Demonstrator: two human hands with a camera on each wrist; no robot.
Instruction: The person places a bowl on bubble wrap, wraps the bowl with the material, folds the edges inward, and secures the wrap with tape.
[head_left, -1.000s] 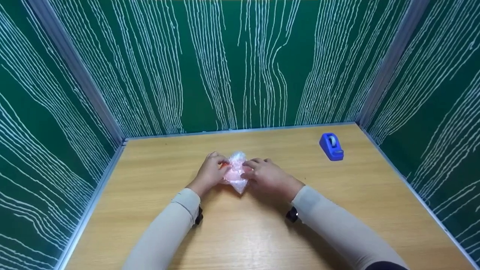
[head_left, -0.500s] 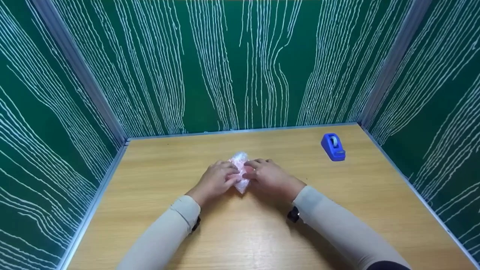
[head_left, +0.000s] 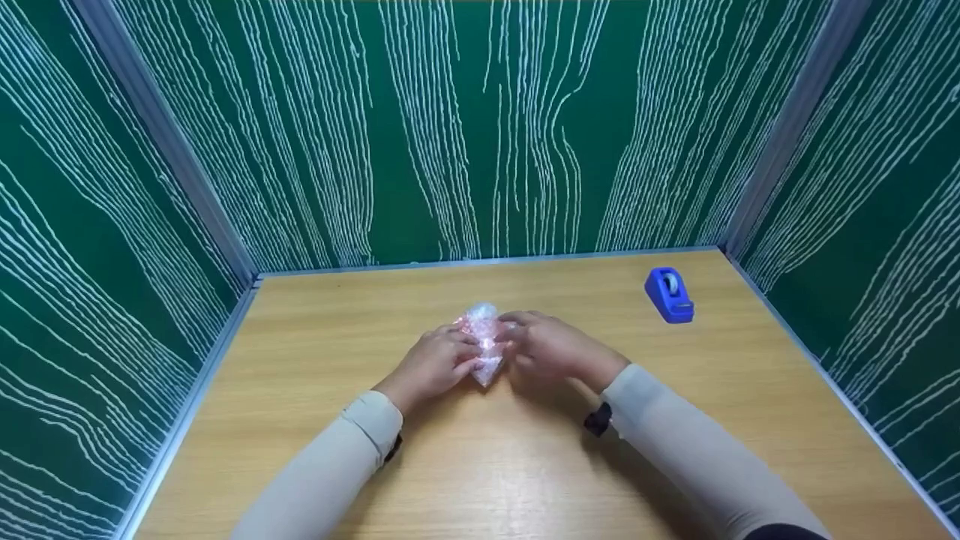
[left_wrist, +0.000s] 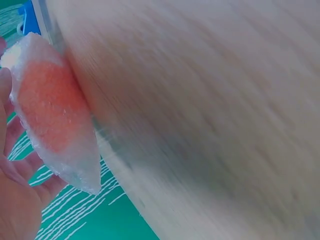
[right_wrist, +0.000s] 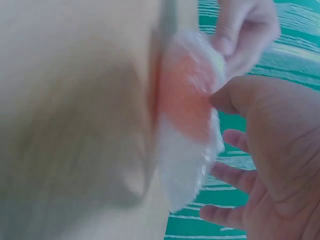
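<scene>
A: Where is the wrapped bundle (head_left: 484, 324)?

B: I'm watching from far away, and I see it on the wooden table (head_left: 480, 487), right between the two hands. Something orange-pink shows through the clear, shiny wrap. One end makes a point — that end faces the person.

A: What is the left hand (head_left: 433, 364) doing?

B: It holds the left side of the bundle, with its thumb and fingers bent around it.

A: And the right hand (head_left: 553, 349)?

B: My right wrist camera shows its thumb touching the wrap, with the other fingers spread wide. How hard it presses, I can't tell.

A: What else do I get to see?

B: A blue tape dispenser (head_left: 670, 295) with a roll in it, near the back right corner — well apart from the hands. Behind the table is a green wall (head_left: 517, 187) with wiggly white lines. Both sleeves (head_left: 322, 472) are light.
</scene>
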